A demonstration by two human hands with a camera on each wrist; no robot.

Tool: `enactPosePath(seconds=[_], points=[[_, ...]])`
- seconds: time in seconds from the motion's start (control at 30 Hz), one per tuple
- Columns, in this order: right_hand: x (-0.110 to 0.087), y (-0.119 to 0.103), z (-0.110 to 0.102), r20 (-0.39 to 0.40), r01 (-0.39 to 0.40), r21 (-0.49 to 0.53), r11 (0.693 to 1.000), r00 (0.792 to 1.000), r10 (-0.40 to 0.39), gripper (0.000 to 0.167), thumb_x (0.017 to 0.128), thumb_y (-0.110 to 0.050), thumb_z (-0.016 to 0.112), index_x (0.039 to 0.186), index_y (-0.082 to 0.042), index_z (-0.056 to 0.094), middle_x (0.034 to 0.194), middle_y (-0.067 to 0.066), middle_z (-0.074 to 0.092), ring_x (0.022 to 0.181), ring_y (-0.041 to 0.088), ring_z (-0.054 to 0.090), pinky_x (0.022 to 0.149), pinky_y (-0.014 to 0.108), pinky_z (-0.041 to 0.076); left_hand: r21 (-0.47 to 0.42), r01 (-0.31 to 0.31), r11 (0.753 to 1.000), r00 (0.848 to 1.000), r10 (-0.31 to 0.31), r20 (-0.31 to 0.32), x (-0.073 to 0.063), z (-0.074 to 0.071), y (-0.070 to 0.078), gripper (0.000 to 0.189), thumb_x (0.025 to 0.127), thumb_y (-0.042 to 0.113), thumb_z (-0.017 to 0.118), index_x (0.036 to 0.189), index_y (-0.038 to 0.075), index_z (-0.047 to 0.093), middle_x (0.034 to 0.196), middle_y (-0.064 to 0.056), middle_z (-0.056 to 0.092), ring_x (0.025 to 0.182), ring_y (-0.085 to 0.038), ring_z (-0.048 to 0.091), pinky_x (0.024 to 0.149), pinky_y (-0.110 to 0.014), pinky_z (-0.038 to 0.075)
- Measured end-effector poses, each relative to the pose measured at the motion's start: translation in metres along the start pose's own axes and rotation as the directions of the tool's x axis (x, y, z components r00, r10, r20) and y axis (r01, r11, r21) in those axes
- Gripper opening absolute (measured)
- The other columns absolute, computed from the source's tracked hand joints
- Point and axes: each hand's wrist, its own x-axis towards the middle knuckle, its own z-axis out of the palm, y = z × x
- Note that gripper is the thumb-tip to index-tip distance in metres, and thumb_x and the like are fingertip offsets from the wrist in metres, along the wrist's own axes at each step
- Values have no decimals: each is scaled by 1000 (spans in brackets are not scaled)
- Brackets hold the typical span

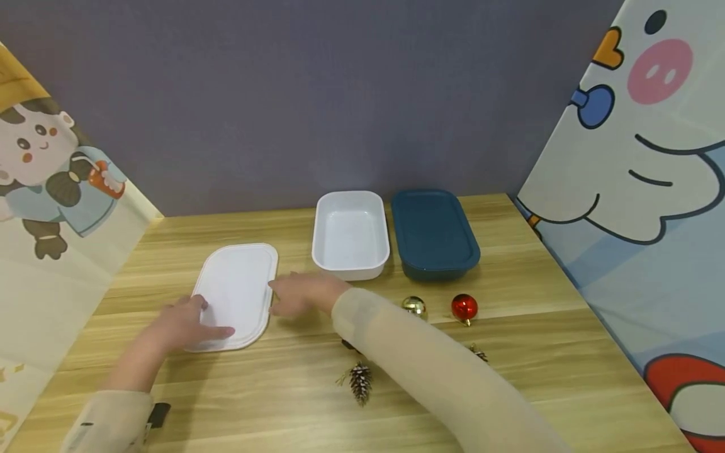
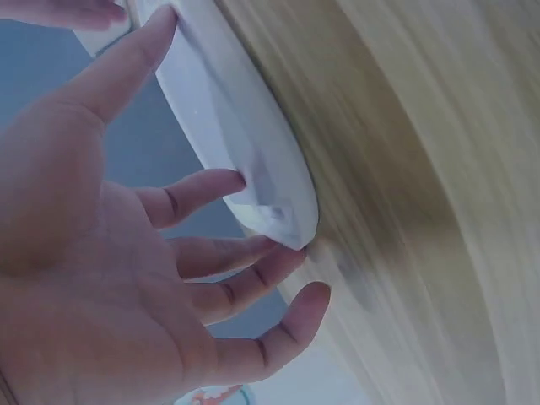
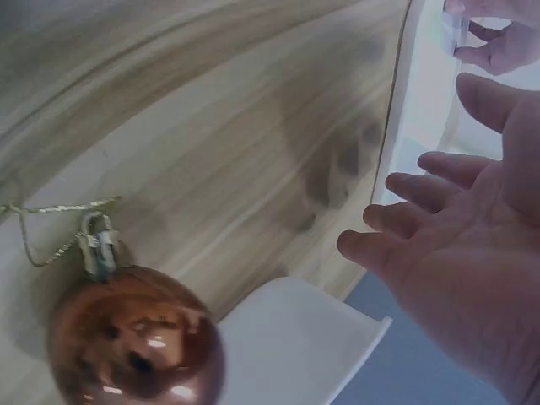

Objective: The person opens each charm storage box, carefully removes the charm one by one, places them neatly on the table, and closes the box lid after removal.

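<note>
A white lid with rounded corners lies flat on the left of the wooden table. My left hand is at its near left edge, thumb spread over the top; in the left wrist view the fingertips meet the rim. Along the lid's right edge is my right hand, its fingers extended and slightly apart in the right wrist view. Just beyond that hand stands an uncovered white rectangular container. The right forearm passes over the table's middle and hides part of it.
Right of the white container stands a dark teal box with its lid on. Nearer lie a gold ball ornament, a red ball ornament and a pinecone. Another pinecone peeks past the right sleeve. A grey partition closes the back.
</note>
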Motion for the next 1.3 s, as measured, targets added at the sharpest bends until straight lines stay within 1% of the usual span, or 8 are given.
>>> enactPosePath(seconds=[0.27,0.43,0.57,0.67,0.87,1.07,1.2,1.3], points=[[-4,2,5,35,-30,28,999,999,29,66,112,-33,46,171,-13,24,178,3,26,166,23,23,136,31,18,-93,26,995,999,-29,-34,12,-4,5,74,104,55,61,123,-16,57,126,-49,52,111,-54,56,89,-59,54],[0,2,6,27,-1,42,999,1000,0,63,113,-28,43,169,-8,26,176,9,30,165,23,27,135,29,21,-169,46,985,997,-57,-60,17,-3,0,64,112,40,48,133,-20,52,132,-51,54,120,-62,57,94,-64,54],[3,3,8,12,40,96,995,999,-42,62,113,-27,42,169,-4,26,176,11,30,165,22,27,134,28,21,-275,68,959,993,-91,-73,17,-2,-6,56,111,20,38,147,-22,38,139,-51,50,126,-65,55,96,-65,56],[6,4,7,-40,62,188,980,998,-56,62,113,-26,43,168,-2,28,176,11,31,164,23,28,134,28,21,-409,83,909,989,-125,-77,15,0,-10,56,103,8,37,152,-20,34,142,-51,49,117,-55,65,88,-51,62],[8,1,1,-158,12,372,928,986,50,59,108,-20,45,164,-4,38,171,10,41,160,23,37,131,30,31,-610,85,788,987,-151,-58,8,2,-17,58,105,5,40,158,-15,31,142,-46,51,94,-20,68,70,-29,60],[4,1,-11,-291,11,459,889,947,138,60,98,-4,43,158,-2,49,164,12,52,154,25,47,125,33,41,-624,31,781,986,-125,-108,0,-2,-22,60,102,0,36,161,-11,32,144,-38,47,99,-20,62,71,-27,59],[-2,5,-18,-309,60,597,800,938,160,55,99,-3,49,154,-1,55,154,14,62,143,26,59,115,34,52,-633,-54,773,975,-96,-202,-7,-8,-24,54,105,3,44,158,-9,41,141,-29,51,89,-8,63,70,-26,58],[-7,8,-23,-334,117,672,731,929,158,48,101,-4,56,150,1,59,145,18,68,133,28,65,102,31,58,-657,-126,743,959,-80,-274,-16,-18,-23,51,107,6,53,155,-8,48,124,-3,66,84,1,65,70,-24,59]])
